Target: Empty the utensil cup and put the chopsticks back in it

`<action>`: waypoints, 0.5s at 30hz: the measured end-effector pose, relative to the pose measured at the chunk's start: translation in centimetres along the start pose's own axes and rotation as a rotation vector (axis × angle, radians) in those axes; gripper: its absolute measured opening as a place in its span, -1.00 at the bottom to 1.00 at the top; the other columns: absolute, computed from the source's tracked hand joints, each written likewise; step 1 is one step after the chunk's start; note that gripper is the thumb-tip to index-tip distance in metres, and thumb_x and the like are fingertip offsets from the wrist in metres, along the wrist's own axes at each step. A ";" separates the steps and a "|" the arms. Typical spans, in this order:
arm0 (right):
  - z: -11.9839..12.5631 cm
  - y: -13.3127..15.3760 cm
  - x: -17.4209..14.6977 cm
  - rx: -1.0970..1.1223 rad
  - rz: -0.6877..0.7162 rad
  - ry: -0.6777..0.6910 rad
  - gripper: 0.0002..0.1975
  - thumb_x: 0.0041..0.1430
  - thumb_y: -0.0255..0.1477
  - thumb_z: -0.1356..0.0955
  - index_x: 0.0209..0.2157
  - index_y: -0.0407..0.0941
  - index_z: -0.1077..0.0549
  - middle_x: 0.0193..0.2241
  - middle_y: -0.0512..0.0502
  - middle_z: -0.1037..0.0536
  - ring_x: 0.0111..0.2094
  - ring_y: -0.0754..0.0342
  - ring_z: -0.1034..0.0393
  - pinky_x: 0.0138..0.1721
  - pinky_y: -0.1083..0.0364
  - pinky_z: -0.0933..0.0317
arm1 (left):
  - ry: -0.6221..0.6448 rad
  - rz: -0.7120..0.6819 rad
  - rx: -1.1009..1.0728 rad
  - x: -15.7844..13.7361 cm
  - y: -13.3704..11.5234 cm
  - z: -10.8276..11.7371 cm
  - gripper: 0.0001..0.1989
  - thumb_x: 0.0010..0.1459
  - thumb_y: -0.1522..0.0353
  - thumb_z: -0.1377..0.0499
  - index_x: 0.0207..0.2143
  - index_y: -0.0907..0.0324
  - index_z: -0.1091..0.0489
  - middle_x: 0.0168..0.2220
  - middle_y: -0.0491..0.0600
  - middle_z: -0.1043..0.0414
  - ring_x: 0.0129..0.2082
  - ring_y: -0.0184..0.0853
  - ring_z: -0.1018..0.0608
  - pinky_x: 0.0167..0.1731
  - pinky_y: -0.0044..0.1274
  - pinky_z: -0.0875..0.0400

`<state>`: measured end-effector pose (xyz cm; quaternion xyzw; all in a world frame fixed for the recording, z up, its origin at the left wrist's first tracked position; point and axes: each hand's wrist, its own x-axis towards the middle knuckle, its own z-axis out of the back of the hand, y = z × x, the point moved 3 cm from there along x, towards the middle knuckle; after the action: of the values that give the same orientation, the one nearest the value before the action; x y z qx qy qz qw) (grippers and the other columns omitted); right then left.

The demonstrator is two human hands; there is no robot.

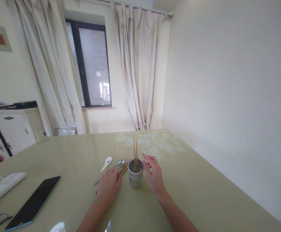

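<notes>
Loose utensils lie on the tabletop (191,180) just left of the metal holder (135,175), mid-tabletop toward the far edge. Left hand (109,187) rests flat on them, fingers spread, gripping nothing that I can see. Loose chopsticks (124,167) sit right at its fingertips, long axis pointing diagonally up toward the holder rim. Two metal spoons (120,162) and a white ceramic spoon (106,163) lie just beyond. Left hand is nearer all of these. Right hand (154,175) is open and empty, just beside the holder's right wall; contact unclear. Holder stands upright with two chopsticks (135,154) vertical inside. Phone (34,203) lies well apart, near the left edge.
</notes>
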<state>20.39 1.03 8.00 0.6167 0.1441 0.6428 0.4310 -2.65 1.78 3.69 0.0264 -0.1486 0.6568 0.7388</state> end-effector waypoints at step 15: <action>-0.4 3.1 -2.4 -0.035 0.247 0.120 -0.71 0.51 -0.34 -0.34 0.14 0.11 -0.62 -0.07 -0.16 -0.67 0.01 -0.16 -0.52 0.08 -0.14 -0.40 | -0.542 -0.451 -0.508 -2.0 -3.5 3.1 -0.73 0.52 0.27 0.02 -0.04 0.07 -0.47 -0.12 0.05 -0.65 -0.10 -0.26 -0.71 -0.06 -0.45 -0.61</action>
<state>18.52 -2.40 8.52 0.5825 0.0815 0.7292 0.3497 0.02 -1.35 6.68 0.0471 -0.4846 0.3908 0.7812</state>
